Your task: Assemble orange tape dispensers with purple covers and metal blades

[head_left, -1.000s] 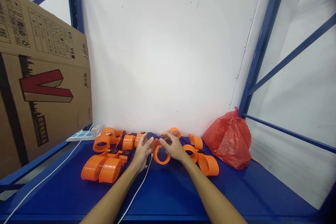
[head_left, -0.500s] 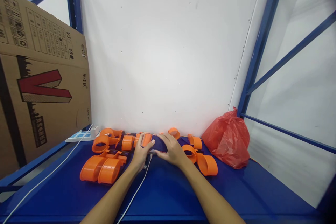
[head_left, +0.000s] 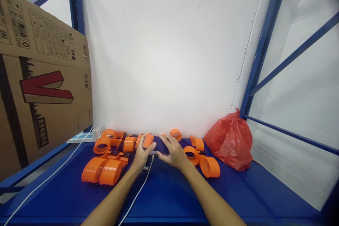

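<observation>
A dark, flat phone-like device [head_left: 160, 145] is between my two hands near the middle of the blue surface, with a white cable [head_left: 145, 183] running from its near edge. My left hand [head_left: 141, 154] grips its left end, thumb on the near side and fingers behind, beside an orange piece [head_left: 148, 141]. My right hand [head_left: 173, 152] is closed around its right end, thumb along the near edge and fingers over the top. Orange ring-shaped tape dispensers or holders lie left [head_left: 111, 171] and right [head_left: 209, 166] of my hands.
A large cardboard box [head_left: 53, 88] stands at the left beside the blue frame. Behind it is a white power strip [head_left: 82, 137] with a plug. A red plastic bag [head_left: 230, 141] sits at the right. A white wall [head_left: 164, 60] rises behind the blue surface [head_left: 169, 197].
Both hands stay in place on the device. The whole view has shifted very slightly; nothing else visibly moves.
</observation>
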Demonstrator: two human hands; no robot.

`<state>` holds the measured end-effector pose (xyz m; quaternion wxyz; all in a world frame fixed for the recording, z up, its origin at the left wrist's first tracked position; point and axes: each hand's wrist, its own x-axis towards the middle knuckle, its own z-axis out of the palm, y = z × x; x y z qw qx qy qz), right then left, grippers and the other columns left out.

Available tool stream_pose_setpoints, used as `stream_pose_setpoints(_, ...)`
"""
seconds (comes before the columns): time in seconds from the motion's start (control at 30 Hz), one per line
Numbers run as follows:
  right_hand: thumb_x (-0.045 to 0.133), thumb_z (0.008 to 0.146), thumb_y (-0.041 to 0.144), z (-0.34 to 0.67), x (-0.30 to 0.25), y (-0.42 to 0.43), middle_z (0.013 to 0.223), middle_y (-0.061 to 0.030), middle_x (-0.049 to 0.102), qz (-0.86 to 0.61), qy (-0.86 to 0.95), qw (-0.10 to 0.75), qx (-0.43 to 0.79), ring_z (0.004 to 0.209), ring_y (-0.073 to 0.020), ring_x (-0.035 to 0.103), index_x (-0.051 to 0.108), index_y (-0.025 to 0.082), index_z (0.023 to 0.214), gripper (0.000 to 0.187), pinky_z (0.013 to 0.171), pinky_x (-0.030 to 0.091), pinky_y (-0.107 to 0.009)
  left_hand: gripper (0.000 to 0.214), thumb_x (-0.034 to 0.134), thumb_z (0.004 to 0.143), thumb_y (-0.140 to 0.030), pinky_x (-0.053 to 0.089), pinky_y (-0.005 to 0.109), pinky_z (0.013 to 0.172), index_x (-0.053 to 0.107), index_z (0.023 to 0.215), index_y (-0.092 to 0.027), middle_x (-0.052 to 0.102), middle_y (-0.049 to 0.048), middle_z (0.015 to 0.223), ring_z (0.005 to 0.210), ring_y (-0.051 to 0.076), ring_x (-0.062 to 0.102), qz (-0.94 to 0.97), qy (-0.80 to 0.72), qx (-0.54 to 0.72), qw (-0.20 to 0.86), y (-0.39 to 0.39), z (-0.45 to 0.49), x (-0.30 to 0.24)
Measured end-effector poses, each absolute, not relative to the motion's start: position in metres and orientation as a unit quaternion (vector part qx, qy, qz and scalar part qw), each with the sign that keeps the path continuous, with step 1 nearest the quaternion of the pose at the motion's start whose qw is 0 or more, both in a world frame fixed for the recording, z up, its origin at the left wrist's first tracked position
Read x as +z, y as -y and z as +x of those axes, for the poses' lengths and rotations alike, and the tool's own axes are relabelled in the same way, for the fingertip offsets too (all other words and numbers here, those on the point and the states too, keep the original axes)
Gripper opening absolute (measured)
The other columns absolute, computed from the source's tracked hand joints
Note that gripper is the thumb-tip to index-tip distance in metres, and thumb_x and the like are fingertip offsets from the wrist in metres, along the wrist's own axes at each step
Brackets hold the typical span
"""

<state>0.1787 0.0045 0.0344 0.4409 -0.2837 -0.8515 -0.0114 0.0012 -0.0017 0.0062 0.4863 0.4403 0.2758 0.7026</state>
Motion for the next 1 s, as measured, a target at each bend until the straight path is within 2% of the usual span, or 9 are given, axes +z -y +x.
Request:
stream_pose_setpoints(0.07, 0.061, 0.092, 0.04, 0.182, 0.034, -0.005, 0.129, -0.0152, 0.064, -0.308, 0.829, 0.467, 0.013, 0.119, -0.033, 0.059, 0.056, 0.023, 0.139, 0.05, 0.105, 0.045, -0.051, 0.07, 0.088, 0.065, -0.028, 0.05, 0.038, 0.102, 0.061, 0.129, -0.025, 0.067, 0.0097, 0.125, 0.124, 0.03, 0.059, 0.474, -0.26, 0.689, 0.483, 0.004, 0.004, 0.005)
stream_pose_setpoints(0.13, 0.047, 0.1, 0.042, 0.186, 0.032, -0.005, 0.108, -0.0122, 0.072, -0.34, 0.811, 0.473, 0.05, 0.103, -0.0289, 0.065, 0.067, 0.021, 0.12, 0.036, 0.096, 0.049, -0.045, 0.078, 0.09, 0.064, -0.028, 0.051, 0.041, 0.102, 0.058, 0.135, -0.025, 0.067, 0.0112, 0.127, 0.125, 0.032, 0.059, 0.507, -0.244, 0.666, 0.49, 0.006, 0.007, 0.004)
stream_pose_setpoints(0.23, 0.029, 0.106, 0.048, 0.195, 0.026, -0.001, 0.063, -0.0034, 0.062, -0.39, 0.803, 0.435, 0.119, 0.061, -0.0189, 0.057, 0.065, 0.021, 0.072, 0.056, 0.065, 0.046, -0.031, 0.077, 0.09, 0.063, -0.028, 0.05, 0.042, 0.102, 0.061, 0.134, -0.025, 0.068, 0.0114, 0.128, 0.126, 0.033, 0.059, 0.538, -0.246, 0.643, 0.487, 0.008, 0.011, 0.004)
stream_pose_setpoints(0.3, 0.028, 0.105, 0.054, 0.201, 0.022, 0.004, 0.054, -0.0005, 0.054, -0.406, 0.807, 0.401, 0.151, 0.051, -0.0154, 0.045, 0.053, 0.022, 0.059, 0.061, 0.054, 0.036, -0.029, 0.067, 0.089, 0.066, -0.03, 0.049, 0.041, 0.103, 0.066, 0.129, -0.024, 0.069, 0.0112, 0.127, 0.124, 0.032, 0.06, 0.544, -0.271, 0.63, 0.483, 0.006, 0.012, 0.004)
stream_pose_setpoints(0.37, 0.03, 0.103, 0.057, 0.205, 0.02, 0.011, 0.055, -0.0001, 0.054, -0.41, 0.814, 0.37, 0.18, 0.05, -0.0148, 0.044, 0.048, 0.022, 0.057, 0.061, 0.052, 0.033, -0.028, 0.055, 0.087, 0.069, -0.031, 0.049, 0.039, 0.099, 0.071, 0.122, -0.022, 0.072, 0.0112, 0.12, 0.115, 0.03, 0.065, 0.544, -0.301, 0.609, 0.492, 0.003, 0.012, 0.003)
stream_pose_setpoints(0.47, 0.027, 0.104, 0.054, 0.208, 0.021, 0.022, 0.05, -0.0008, 0.055, -0.412, 0.824, 0.284, 0.266, 0.047, -0.0147, 0.049, 0.05, 0.022, 0.051, 0.066, 0.054, 0.04, -0.027, 0.043, 0.085, 0.07, -0.033, 0.051, 0.034, 0.085, 0.076, 0.11, -0.019, 0.074, 0.0074, 0.095, 0.09, 0.025, 0.068, 0.55, -0.343, 0.591, 0.481, -0.002, 0.01, -0.002)
stream_pose_setpoints(0.63, 0.035, 0.102, 0.044, 0.209, 0.022, 0.029, 0.041, 0.0005, 0.053, -0.421, 0.832, 0.199, 0.3, 0.041, -0.0137, 0.052, 0.055, 0.021, 0.049, 0.061, 0.052, 0.043, -0.025, 0.03, 0.081, 0.071, -0.039, 0.038, 0.027, 0.059, 0.08, 0.094, -0.019, 0.06, -0.0012, 0.061, 0.059, 0.018, 0.053, 0.627, -0.445, 0.534, 0.352, -0.002, 0.007, -0.008)
stream_pose_setpoints(0.8, 0.049, 0.093, 0.032, 0.209, 0.021, 0.027, 0.042, 0.001, 0.054, -0.435, 0.844, 0.188, 0.251, 0.037, -0.011, 0.044, 0.052, 0.02, 0.047, 0.048, 0.042, 0.029, -0.024, 0.023, 0.075, 0.072, -0.04, 0.03, 0.027, 0.054, 0.078, 0.074, -0.018, 0.057, -0.0009, 0.054, 0.054, 0.017, 0.049, 0.698, -0.484, 0.433, 0.303, 0.004, 0.008, -0.006)
stream_pose_setpoints(1.0, 0.054, 0.088, 0.022, 0.21, 0.035, 0.018, 0.048, 0.003, 0.051, -0.449, 0.866, 0.173, 0.137, 0.045, -0.0098, 0.038, 0.052, 0.018, 0.052, 0.036, 0.048, 0.021, -0.026, 0.031, 0.067, 0.078, -0.045, 0.032, 0.027, 0.054, 0.077, 0.081, -0.017, 0.064, 0.0012, 0.06, 0.059, 0.018, 0.055, 0.731, -0.496, 0.384, 0.268, 0.005, 0.006, -0.002)
